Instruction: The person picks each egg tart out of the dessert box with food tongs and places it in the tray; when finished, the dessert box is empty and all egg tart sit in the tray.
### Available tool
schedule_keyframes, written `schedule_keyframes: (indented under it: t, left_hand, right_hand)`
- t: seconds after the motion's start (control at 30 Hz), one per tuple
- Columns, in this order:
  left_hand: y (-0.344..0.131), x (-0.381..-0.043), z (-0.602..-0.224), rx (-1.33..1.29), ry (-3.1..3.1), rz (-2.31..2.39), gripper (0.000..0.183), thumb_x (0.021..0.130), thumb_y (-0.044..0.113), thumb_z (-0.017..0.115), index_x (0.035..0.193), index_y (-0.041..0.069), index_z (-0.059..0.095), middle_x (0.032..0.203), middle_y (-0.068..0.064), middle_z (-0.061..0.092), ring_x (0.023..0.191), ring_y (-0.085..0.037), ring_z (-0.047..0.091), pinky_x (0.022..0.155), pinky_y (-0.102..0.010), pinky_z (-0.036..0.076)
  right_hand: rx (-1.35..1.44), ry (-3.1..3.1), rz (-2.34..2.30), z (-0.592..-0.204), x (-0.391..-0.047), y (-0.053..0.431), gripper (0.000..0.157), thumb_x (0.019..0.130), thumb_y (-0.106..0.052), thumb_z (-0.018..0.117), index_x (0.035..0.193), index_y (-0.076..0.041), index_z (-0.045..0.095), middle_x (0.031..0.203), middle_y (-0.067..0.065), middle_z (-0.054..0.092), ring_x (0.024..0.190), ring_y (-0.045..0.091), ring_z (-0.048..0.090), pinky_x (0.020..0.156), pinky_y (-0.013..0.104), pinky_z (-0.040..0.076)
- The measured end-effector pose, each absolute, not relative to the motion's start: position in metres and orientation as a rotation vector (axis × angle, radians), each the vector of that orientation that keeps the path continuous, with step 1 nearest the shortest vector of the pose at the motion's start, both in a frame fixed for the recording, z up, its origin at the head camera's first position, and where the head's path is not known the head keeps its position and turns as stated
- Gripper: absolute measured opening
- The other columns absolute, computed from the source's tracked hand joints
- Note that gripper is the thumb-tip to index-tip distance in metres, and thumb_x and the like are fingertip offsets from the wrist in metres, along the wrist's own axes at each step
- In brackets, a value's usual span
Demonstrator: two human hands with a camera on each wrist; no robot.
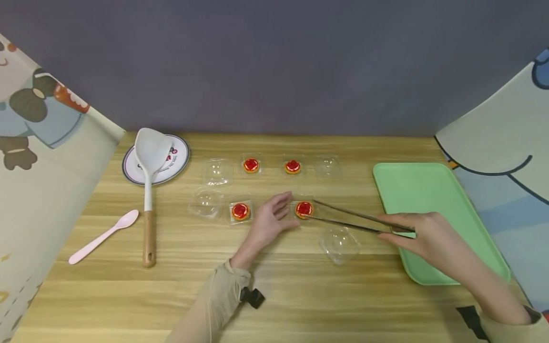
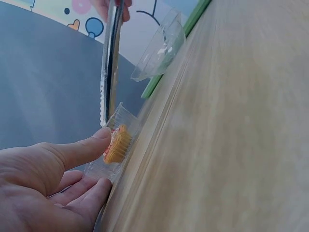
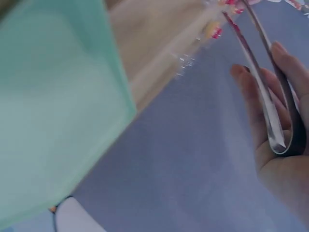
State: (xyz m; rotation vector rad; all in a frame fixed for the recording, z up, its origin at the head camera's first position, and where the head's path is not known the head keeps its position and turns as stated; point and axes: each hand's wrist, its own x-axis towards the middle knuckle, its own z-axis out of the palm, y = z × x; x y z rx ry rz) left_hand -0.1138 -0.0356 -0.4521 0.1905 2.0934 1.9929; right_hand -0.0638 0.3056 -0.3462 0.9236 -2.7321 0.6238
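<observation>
My right hand (image 1: 433, 238) grips metal tongs (image 3: 268, 104) near their bend, as the right wrist view shows. The spread tongs reach left, their tips right at a small red-topped tart (image 1: 304, 209) in a clear plastic base. Beside the left edge of that base is my left hand (image 1: 271, 219), thumb and fingers apart and loosely extended. In the left wrist view its thumb overlaps the clear base (image 2: 126, 118), and the other fingertips lie along the base's near edge. An open clear domed lid (image 1: 340, 244) lies just below the tongs.
Similar tarts (image 1: 240, 211) sit in clear bases, with domed lids (image 1: 207, 202) beside them. A green tray (image 1: 429, 190) lies at the right, partly under the right hand. At left are a white spatula (image 1: 147, 190) across a plate (image 1: 177, 164) and a pink spoon (image 1: 103, 237).
</observation>
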Motion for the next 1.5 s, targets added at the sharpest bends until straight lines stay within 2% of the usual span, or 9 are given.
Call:
schedule_keyframes:
  t: [0.03, 0.1, 0.2, 0.3, 0.67, 1.0, 1.3, 1.37, 1.5]
  left_hand:
    - [-0.036, -0.114, -0.452, 0.185, 2.096, 1.995, 0.085, 0.080, -0.012, 0.086, 0.156, -0.002, 0.048, 0.159, -0.021, 0.051, 0.143, -0.037, 0.054, 0.110, -0.030, 0.053]
    - [-0.037, -0.114, -0.452, 0.177, 2.095, 2.000, 0.085, 0.080, -0.012, 0.085, 0.156, -0.002, 0.048, 0.159, -0.021, 0.051, 0.142, -0.038, 0.055, 0.110, -0.031, 0.054]
    - [-0.038, -0.115, -0.451, 0.177, 2.093, 1.997, 0.086, 0.080, -0.012, 0.086, 0.157, -0.002, 0.047, 0.159, -0.022, 0.050, 0.142, -0.038, 0.054, 0.110, -0.031, 0.054]
    - [-0.037, -0.114, -0.451, 0.180, 2.093, 1.992, 0.087, 0.080, -0.012, 0.086, 0.157, -0.002, 0.047, 0.159, -0.022, 0.050, 0.142, -0.039, 0.054, 0.110, -0.031, 0.054]
    - [-0.034, -0.112, -0.450, 0.185, 2.126, 1.965, 0.086, 0.080, -0.011, 0.086, 0.157, -0.002, 0.047, 0.158, -0.022, 0.050, 0.140, -0.039, 0.056, 0.109, -0.030, 0.054]
    - [-0.033, -0.112, -0.450, 0.195, 2.145, 1.952, 0.087, 0.080, -0.012, 0.086, 0.157, -0.003, 0.046, 0.159, -0.023, 0.050, 0.141, -0.040, 0.056, 0.109, -0.030, 0.054]
    - [-0.033, -0.113, -0.451, 0.196, 2.141, 1.952, 0.087, 0.080, -0.011, 0.086, 0.157, -0.002, 0.046, 0.159, -0.022, 0.049, 0.141, -0.039, 0.055, 0.110, -0.030, 0.054]
    - [-0.034, -0.113, -0.451, 0.194, 2.146, 1.949, 0.088, 0.080, -0.010, 0.086, 0.157, -0.002, 0.046, 0.159, -0.022, 0.050, 0.141, -0.039, 0.055, 0.110, -0.030, 0.054]
    - [-0.033, -0.113, -0.452, 0.188, 2.139, 1.950, 0.088, 0.080, -0.010, 0.086, 0.158, -0.001, 0.046, 0.160, -0.021, 0.049, 0.141, -0.039, 0.055, 0.109, -0.030, 0.054]
  right_hand:
    - [0.939, -2.736, 0.595, -0.343, -0.066, 0.304, 0.047, 0.067, -0.004, 0.097, 0.113, -0.008, 0.084, 0.100, 0.008, 0.082, 0.064, 0.007, 0.071, 0.056, 0.013, 0.052]
    - [0.965, -2.742, 0.547, -0.336, -0.070, 0.300, 0.046, 0.068, -0.006, 0.097, 0.112, -0.008, 0.084, 0.101, 0.005, 0.082, 0.084, 0.023, 0.080, 0.066, 0.024, 0.063]
    - [0.981, -2.766, 0.518, -0.329, -0.074, 0.296, 0.044, 0.070, -0.008, 0.097, 0.112, -0.008, 0.084, 0.102, 0.004, 0.082, 0.088, 0.027, 0.080, 0.070, 0.038, 0.067]
    - [0.978, -2.796, 0.513, -0.326, -0.075, 0.291, 0.041, 0.073, -0.010, 0.096, 0.112, -0.008, 0.084, 0.103, 0.005, 0.082, 0.088, 0.027, 0.080, 0.070, 0.043, 0.068]
    - [1.048, -2.757, 0.463, -0.332, -0.078, 0.283, 0.040, 0.072, -0.010, 0.096, 0.110, -0.005, 0.084, 0.094, 0.005, 0.082, 0.073, 0.019, 0.077, 0.057, 0.034, 0.063]
    - [0.916, -2.871, 0.501, -0.332, -0.074, 0.274, 0.038, 0.080, -0.012, 0.094, 0.115, -0.004, 0.082, 0.099, 0.008, 0.082, 0.069, 0.010, 0.070, 0.057, 0.033, 0.060]
    - [0.863, -2.918, 0.556, -0.332, -0.073, 0.272, 0.039, 0.082, -0.012, 0.094, 0.118, -0.002, 0.081, 0.105, 0.012, 0.081, 0.083, 0.024, 0.078, 0.064, 0.041, 0.064]
    - [0.869, -2.916, 0.569, -0.332, -0.074, 0.273, 0.039, 0.082, -0.011, 0.093, 0.117, -0.002, 0.081, 0.105, 0.012, 0.081, 0.081, 0.022, 0.077, 0.063, 0.039, 0.064]
    - [0.840, -2.943, 0.612, -0.333, -0.075, 0.273, 0.036, 0.083, -0.011, 0.093, 0.117, -0.003, 0.082, 0.100, 0.010, 0.082, 0.067, 0.005, 0.066, 0.053, 0.027, 0.053]
